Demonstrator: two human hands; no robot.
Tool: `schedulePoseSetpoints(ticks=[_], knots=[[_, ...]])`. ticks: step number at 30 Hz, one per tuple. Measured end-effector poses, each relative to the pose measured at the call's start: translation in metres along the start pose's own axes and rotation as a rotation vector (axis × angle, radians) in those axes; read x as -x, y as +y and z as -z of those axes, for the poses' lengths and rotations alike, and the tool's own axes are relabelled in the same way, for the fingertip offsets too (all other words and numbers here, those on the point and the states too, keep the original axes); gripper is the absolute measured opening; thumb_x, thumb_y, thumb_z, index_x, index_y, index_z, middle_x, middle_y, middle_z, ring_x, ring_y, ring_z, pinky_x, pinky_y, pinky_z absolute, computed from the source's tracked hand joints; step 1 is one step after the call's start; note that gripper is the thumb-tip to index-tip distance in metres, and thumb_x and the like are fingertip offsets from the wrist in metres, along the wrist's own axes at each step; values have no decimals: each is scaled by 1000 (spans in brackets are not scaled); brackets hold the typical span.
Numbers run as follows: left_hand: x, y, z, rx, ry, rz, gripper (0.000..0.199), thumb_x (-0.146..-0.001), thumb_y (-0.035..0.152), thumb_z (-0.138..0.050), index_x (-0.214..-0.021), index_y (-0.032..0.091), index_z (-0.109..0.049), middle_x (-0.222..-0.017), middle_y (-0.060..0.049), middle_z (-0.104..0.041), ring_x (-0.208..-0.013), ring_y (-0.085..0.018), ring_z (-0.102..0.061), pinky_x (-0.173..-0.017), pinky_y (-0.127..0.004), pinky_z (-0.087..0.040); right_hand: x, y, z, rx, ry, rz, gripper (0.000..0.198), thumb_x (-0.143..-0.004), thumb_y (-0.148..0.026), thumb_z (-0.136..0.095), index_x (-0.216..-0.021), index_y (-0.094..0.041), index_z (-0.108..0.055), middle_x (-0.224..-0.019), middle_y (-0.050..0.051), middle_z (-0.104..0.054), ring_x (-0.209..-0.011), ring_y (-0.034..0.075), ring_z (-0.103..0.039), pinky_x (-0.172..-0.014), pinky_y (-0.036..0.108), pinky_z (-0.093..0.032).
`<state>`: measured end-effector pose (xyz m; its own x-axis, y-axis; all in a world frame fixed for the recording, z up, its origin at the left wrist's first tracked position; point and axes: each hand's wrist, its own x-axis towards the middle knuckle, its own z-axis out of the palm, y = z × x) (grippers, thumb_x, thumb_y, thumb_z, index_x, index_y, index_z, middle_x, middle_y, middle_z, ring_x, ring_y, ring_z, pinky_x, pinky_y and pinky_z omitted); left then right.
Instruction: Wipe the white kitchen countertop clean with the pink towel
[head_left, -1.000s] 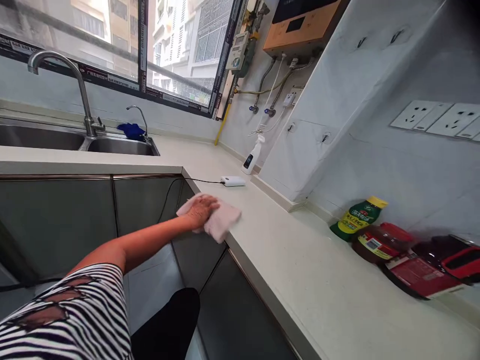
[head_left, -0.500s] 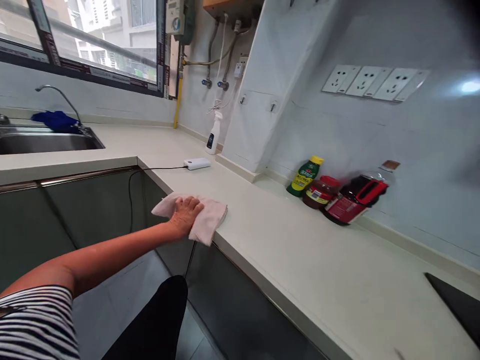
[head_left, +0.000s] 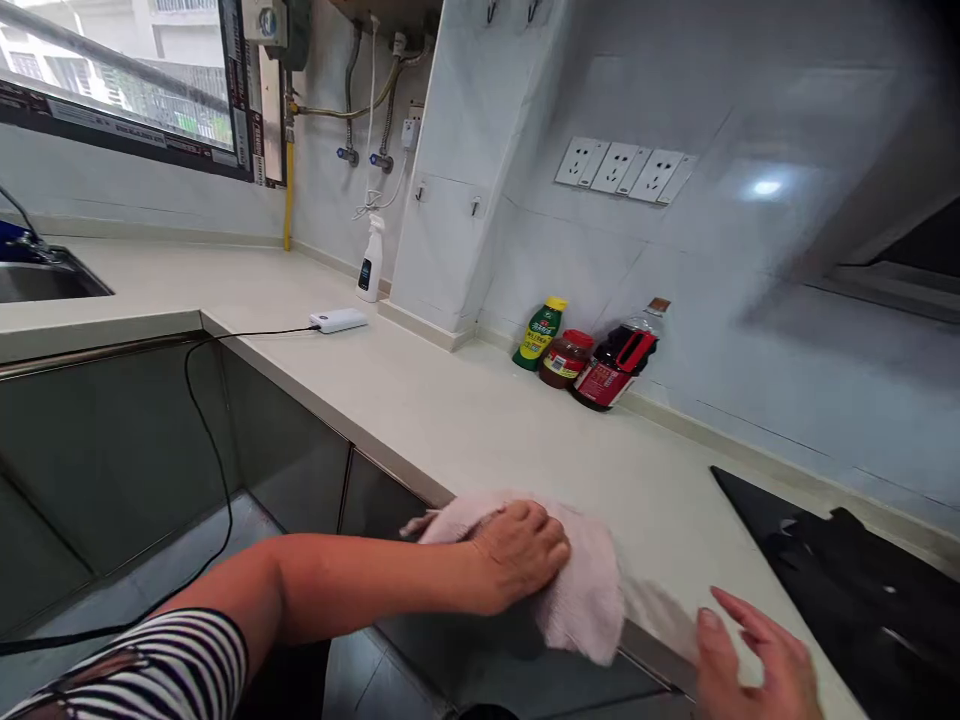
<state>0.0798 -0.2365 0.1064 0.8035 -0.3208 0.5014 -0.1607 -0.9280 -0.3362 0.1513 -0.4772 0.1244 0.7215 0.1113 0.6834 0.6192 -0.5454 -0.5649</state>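
Observation:
My left hand [head_left: 521, 555] presses down on a pale pink cloth [head_left: 589, 580] at the front edge of the countertop [head_left: 442, 420], its fingers curled over the fabric. Part of the cloth hangs down over the edge. At the lower right, my right hand [head_left: 757, 665] is above the counter's front edge, thumb and fingers apart and nothing in them. It is apart from the cloth, with a black cooktop [head_left: 847, 590] just beyond it to the right.
A green squeeze bottle [head_left: 540, 333], a red-lidded jar [head_left: 566, 360] and a large dark sauce bottle [head_left: 616, 360] stand by the wall. Farther left are a white spray bottle [head_left: 370, 262], a white power bank [head_left: 339, 320] with a black cable [head_left: 201, 405], and a sink [head_left: 45, 280].
My left hand and the cloth have slid along the counter edge to the right. The view has turned right, and my right hand has come into sight with more of the cooktop.

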Motion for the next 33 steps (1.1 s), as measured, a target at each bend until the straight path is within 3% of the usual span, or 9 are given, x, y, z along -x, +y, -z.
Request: schedulePoseSetpoints(ticks=[3, 7, 11, 14, 17, 21, 23, 27, 33], knots=[[-36, 31, -7, 57, 16, -111, 19, -99, 23, -51, -99, 18, -69, -97, -14, -63, -86, -25, -56, -75, -41, -40, 35, -39, -24, -120, -27, 194, 48, -96, -57, -56, -130, -23, -57, -124, 15, -61, -110, 35, -60, -67, 42, -51], [-55, 41, -11, 105, -88, -200, 19, -98, 26, -54, -94, 19, -71, -100, -14, -65, -92, -26, -57, -75, -38, -40, 52, -35, -58, -46, -78, 457, 57, -102, -51, -51, -149, -21, -38, -133, 20, -53, -122, 39, -52, -94, 58, -50], [-16, 3, 4, 180, -32, -229, 38, -97, 35, -60, -132, 19, -61, -128, -12, -64, -109, -25, -57, -85, -37, -42, 47, -7, -66, 149, -97, 577, 72, -102, -60, -46, -157, -19, -21, -139, 23, -48, -127, 42, -47, -97, 63, -45], [34, -47, 18, 220, -79, -76, 65, -91, 46, -68, -148, 22, -46, -147, -12, -55, -130, -27, -50, -103, -42, -37, 45, -11, -66, 408, -159, 578, 60, -100, -50, -55, -150, -22, -34, -137, 21, -49, -129, 42, -46, -99, 62, -41], [70, -95, 28, 269, -124, 117, 68, -89, 56, -70, -146, 25, -50, -144, -11, -59, -134, -29, -50, -111, -46, -30, 42, -43, -81, 612, -219, 492, 72, -76, -30, -86, -138, -21, -50, -134, 22, -49, -125, 44, -47, -100, 62, -41], [78, -137, 40, 362, 66, 294, 51, -94, 60, -60, -133, 29, -61, -139, -9, -62, -128, -27, -56, -111, -45, -30, 37, -113, -132, 575, -338, 441, 86, -56, -29, -98, -131, -18, -57, -124, 22, -56, -120, 46, -49, -100, 61, -44], [70, -147, 43, 375, 197, 389, 41, -98, 55, -55, -126, 27, -65, -135, -10, -64, -126, -27, -57, -110, -46, -32, 36, -143, -164, 513, -356, 518, 86, -61, -37, -97, -134, -18, -55, -126, 23, -57, -121, 46, -50, -100, 61, -45], [60, -150, 38, 364, 353, 446, 34, -102, 48, -48, -115, 25, -69, -133, -12, -63, -129, -29, -54, -108, -50, -33, 35, -162, -201, 447, -222, 659, 45, -94, -24, -66, -136, -19, -50, -124, 20, -61, -119, 36, -57, -97, 52, -51], [68, -148, 24, 299, 383, 419, 32, -102, 45, -48, -106, 25, -72, -130, -12, -63, -130, -33, -52, -107, -54, -31, 26, -115, -161, 389, -190, 839, 47, -94, -25, -67, -137, -27, -47, -129, 15, -60, -119, 33, -58, -92, 46, -54]])
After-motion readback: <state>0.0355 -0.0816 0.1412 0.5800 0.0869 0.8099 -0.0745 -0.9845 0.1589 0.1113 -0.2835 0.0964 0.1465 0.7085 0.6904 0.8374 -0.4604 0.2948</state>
